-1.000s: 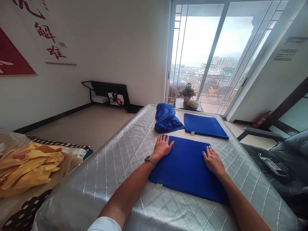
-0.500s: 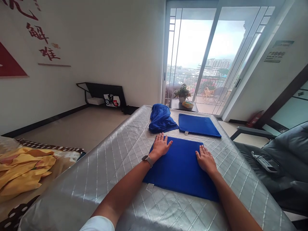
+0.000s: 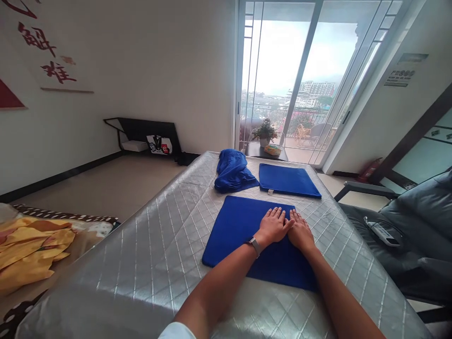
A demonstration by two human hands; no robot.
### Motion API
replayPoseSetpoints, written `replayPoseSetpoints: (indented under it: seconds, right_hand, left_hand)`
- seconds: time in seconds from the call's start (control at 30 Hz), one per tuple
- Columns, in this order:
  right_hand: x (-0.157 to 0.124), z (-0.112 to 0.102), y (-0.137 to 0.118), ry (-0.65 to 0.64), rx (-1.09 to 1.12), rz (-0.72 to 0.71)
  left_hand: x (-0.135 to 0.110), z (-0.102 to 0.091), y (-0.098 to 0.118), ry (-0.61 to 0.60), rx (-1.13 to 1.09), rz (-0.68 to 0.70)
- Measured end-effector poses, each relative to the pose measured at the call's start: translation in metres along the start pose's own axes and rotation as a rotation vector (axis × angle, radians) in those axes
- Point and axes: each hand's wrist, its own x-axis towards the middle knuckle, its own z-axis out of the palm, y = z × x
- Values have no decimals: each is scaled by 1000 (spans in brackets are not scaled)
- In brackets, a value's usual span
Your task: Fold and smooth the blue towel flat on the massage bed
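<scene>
A flat, folded blue cloth [image 3: 233, 230] lies in front of me on the silver quilted cover [image 3: 155, 254]. My left hand [image 3: 273, 225], with a watch on its wrist, rests flat on the right half of this cloth, fingers stretched out. Right beside it, my right hand [image 3: 301, 230] lies flat along the cloth's right edge, and the left thumb meets it. Farther back are a second folded blue cloth [image 3: 289, 180] with a small white tag and a loose, crumpled blue cloth [image 3: 235, 172]. Neither hand grips anything.
A dark armchair [image 3: 416, 226] with a white power strip [image 3: 383, 233] on it stands at the right. To the left is yellow fabric [image 3: 38, 240] on a bed. Behind the cover, a small table holds a potted plant [image 3: 265, 132] before the sliding glass door [image 3: 275, 61].
My left hand has slid right across the folded cloth, from its left edge to beside my right hand. The right hand stays on the right edge. The view has shifted slightly.
</scene>
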Motion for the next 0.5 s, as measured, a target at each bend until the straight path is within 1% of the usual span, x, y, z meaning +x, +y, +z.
replayPoseSetpoints:
  seconds: [0.07,0.27,0.33,0.4,0.5]
  right_hand:
    - [1,-2,-2,-2,24,19]
    - [3,-5,-4,-15,65,46]
    - [3,-3,-3,-17,63,52]
    - [3,-2,-4,-19,61,58]
    - [3,-3,-4,-13,45,60]
  left_hand:
    - [-8,-8,-21,-26,21,-50]
    - [-43,-43,-106,-58,110,-306]
    - [-56,-53,-129,-53,147,-379]
    - [-66,-59,-144,-43,170,-421]
    - [-73,-62,-151,-45,171,-435]
